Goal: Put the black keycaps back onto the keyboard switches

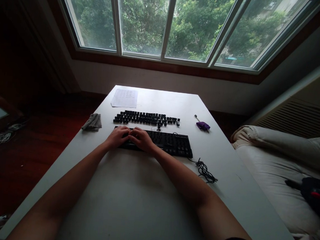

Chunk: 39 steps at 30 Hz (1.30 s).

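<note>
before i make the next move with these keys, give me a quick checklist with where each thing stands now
1. Both hands at the keyboard: ok, left hand and right hand are close together over its left part.
2. Clear view of that part: not ok, the hands cover much of it.
3. Fingertip hold on a key: cannot tell, too small and dark.
4. Loose keycaps laid out: ok, in rows beyond the keyboard.
5. Cable away from the hands: ok, bunched off the keyboard's right end.
6. Gray cloth out of the way: ok, lying left of the hands.
</note>
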Each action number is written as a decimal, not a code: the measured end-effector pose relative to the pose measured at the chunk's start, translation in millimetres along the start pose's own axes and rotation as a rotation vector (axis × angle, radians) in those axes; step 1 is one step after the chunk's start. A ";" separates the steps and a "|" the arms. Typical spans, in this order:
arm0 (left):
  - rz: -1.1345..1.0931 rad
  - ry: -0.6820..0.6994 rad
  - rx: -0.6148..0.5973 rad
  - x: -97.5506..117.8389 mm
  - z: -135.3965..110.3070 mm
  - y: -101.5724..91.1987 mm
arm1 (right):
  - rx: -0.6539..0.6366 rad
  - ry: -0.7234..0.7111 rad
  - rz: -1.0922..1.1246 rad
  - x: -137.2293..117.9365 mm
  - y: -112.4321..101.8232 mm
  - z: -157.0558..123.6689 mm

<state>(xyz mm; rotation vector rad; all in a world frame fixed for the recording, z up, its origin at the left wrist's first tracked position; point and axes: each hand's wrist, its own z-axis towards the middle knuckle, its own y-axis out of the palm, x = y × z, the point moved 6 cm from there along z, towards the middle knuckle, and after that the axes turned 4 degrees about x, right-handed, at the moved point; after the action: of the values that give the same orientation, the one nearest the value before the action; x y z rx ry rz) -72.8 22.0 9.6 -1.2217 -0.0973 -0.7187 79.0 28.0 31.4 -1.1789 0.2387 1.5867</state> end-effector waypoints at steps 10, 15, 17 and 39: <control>-0.011 0.015 0.008 0.1 -0.2 0.1 | 0.066 -0.022 0.121 -12.0 -5.1 2.6; -0.043 0.023 0.026 -0.2 0.1 -0.8 | 0.169 0.018 0.025 -7.1 -11.8 0.5; -0.049 0.021 0.031 -1.4 0.1 -0.5 | 0.191 0.017 -0.008 -7.2 -11.8 -1.4; -0.085 0.000 0.044 2.8 0.6 -4.5 | 0.447 0.228 0.179 14.8 -21.1 -8.6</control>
<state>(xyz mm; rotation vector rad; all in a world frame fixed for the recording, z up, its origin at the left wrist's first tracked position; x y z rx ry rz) -72.9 20.5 14.7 -1.1816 -0.1655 -0.7865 102.5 39.7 24.3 -1.0012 0.8236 1.4465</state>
